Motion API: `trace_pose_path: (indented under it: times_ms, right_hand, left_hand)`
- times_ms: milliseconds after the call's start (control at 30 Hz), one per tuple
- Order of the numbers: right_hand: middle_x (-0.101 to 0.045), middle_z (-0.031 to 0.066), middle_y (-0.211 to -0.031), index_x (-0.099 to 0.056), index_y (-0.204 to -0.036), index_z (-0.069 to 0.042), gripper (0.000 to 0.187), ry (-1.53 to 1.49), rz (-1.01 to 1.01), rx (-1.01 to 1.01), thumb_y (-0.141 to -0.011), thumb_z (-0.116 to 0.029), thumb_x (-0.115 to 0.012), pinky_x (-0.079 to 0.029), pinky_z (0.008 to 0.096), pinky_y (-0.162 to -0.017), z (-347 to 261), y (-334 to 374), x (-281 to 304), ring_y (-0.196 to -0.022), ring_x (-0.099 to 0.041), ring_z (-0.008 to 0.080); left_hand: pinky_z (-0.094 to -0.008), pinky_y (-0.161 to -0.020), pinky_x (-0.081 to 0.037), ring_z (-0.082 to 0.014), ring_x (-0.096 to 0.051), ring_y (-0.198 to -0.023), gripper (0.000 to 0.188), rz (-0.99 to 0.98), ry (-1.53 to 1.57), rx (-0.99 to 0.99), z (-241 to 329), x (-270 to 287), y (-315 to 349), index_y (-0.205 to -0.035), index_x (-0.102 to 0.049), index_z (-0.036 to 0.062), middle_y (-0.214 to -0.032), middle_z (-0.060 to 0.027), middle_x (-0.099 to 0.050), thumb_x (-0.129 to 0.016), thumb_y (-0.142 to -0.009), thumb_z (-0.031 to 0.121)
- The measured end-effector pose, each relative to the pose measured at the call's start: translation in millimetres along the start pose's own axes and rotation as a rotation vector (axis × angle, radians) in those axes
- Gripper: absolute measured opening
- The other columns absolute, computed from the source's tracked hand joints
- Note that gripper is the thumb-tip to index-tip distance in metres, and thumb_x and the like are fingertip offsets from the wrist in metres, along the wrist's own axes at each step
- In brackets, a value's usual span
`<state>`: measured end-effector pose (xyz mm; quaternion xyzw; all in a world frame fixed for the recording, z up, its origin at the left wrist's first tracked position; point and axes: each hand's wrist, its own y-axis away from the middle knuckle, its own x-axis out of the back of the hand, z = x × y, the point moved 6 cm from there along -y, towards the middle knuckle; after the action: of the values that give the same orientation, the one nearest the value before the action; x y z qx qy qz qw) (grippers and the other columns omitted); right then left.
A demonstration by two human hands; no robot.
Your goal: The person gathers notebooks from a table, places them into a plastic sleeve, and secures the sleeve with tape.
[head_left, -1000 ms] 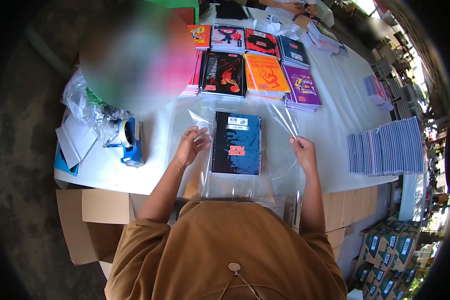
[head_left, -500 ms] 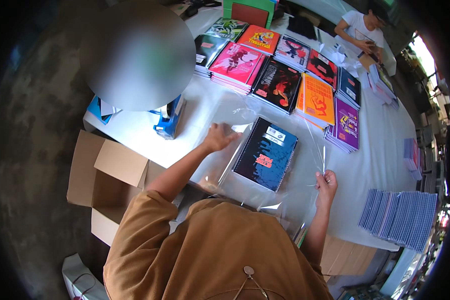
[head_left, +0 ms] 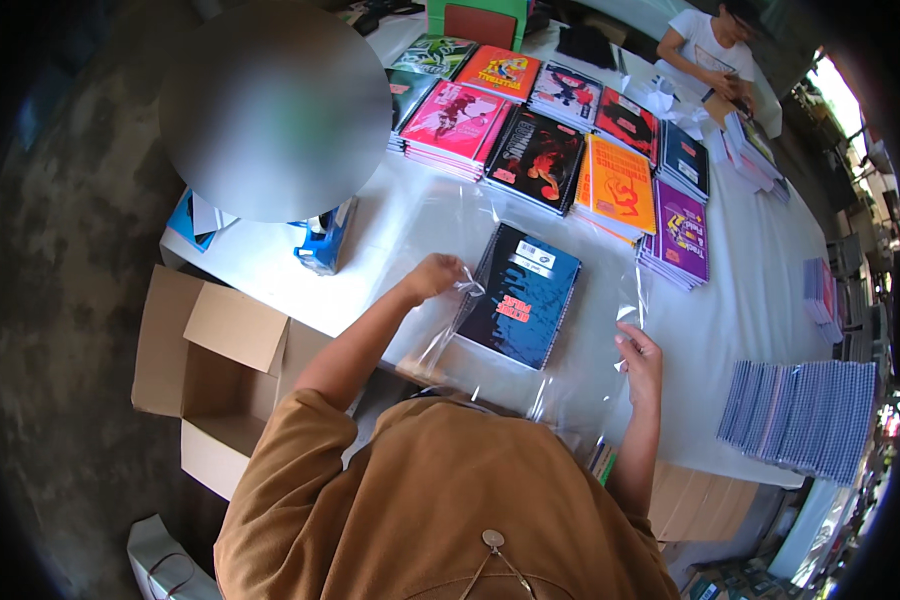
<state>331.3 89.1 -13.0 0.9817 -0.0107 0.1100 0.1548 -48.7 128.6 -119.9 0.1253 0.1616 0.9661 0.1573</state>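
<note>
A spiral-bound notebook [head_left: 522,300] with a black and blue cover lies in front of me on a sheet of clear plastic film [head_left: 595,385]. It sits slightly tilted on the white-covered table. Left of it, my left hand [head_left: 435,277] is closed, its fingertips pinching a gathered edge of the film. On the opposite side my right hand [head_left: 642,368] has thumb and fingers curled on the film's right edge. Neither hand touches the notebook. Glare hides parts of the film's outline, and it hangs over the near table edge.
Stacks of colourful notebooks [head_left: 530,160] stand beyond the film. A blue tape dispenser [head_left: 320,245] is at left, above an open cardboard box [head_left: 220,385]. A pile of bound books [head_left: 800,420] sits at right. Another person [head_left: 715,55] works at the far right.
My left hand has gone from spread fingers over the film to pinching its edge. My right hand has lowered slightly. The whole view has shifted a little; the notebook still lies on the film.
</note>
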Motion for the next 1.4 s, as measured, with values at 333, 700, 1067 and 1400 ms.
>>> trace_pose_path:
  times_ms: [333, 700, 1067, 1400]
  right_hand:
    - [-0.050, 0.0011, -0.062, -0.064, -0.097, 0.002, 0.030, 0.464, -0.156, -0.002, -0.083, -0.024, -0.064, -0.039, 0.0266, -0.055, 6.4, 5.6, 13.4, -0.057, -0.046, 0.0100]
    - [-0.061, 0.0115, -0.106, -0.060, -0.086, 0.004, 0.031, 0.212, -0.174, 0.239, -0.082, -0.026, -0.066, -0.045, 0.0283, -0.077, -17.7, 2.6, -10.8, -0.091, -0.057, 0.0163]
    - [-0.043, 0.0157, -0.136, -0.060, -0.078, 0.002, 0.023, 0.027, -0.217, 0.243, -0.082, -0.021, -0.065, -0.038, 0.0329, -0.092, -1.1, -12.8, -15.2, -0.103, -0.053, 0.0185]
    - [-0.030, 0.0152, -0.145, -0.060, -0.069, -0.001, 0.011, -0.562, -0.160, 0.408, -0.077, -0.009, -0.060, -0.019, 0.0309, -0.106, 13.2, -27.6, -84.8, -0.135, -0.022, 0.0176]
  left_hand:
    - [-0.0264, -0.057, -0.044, -0.0131, -0.057, -0.069, 0.062, -0.213, -0.207, 0.092, 53.1, 1.3, 50.7, -0.110, -0.058, 0.0000, -0.078, -0.0072, -0.061, -0.056, -0.082, 0.055]
    - [-0.0353, -0.073, -0.050, -0.0261, -0.063, -0.088, 0.089, 0.084, -0.559, 0.192, 102.8, -18.8, 69.4, -0.125, -0.042, -0.0047, -0.104, -0.0203, -0.062, -0.057, -0.073, 0.066]
    - [-0.0299, -0.079, -0.041, -0.0158, -0.052, -0.090, 0.019, 0.127, -0.119, -0.352, 98.9, 19.2, 37.0, -0.074, -0.054, 0.0017, -0.094, -0.0103, -0.056, -0.046, -0.085, 0.015]
    - [-0.0325, -0.100, -0.026, -0.0133, -0.045, -0.094, 0.019, 0.040, 0.051, -0.463, 122.4, -55.8, 19.6, -0.077, -0.050, 0.0030, -0.089, -0.0077, -0.052, -0.045, -0.087, 0.018]
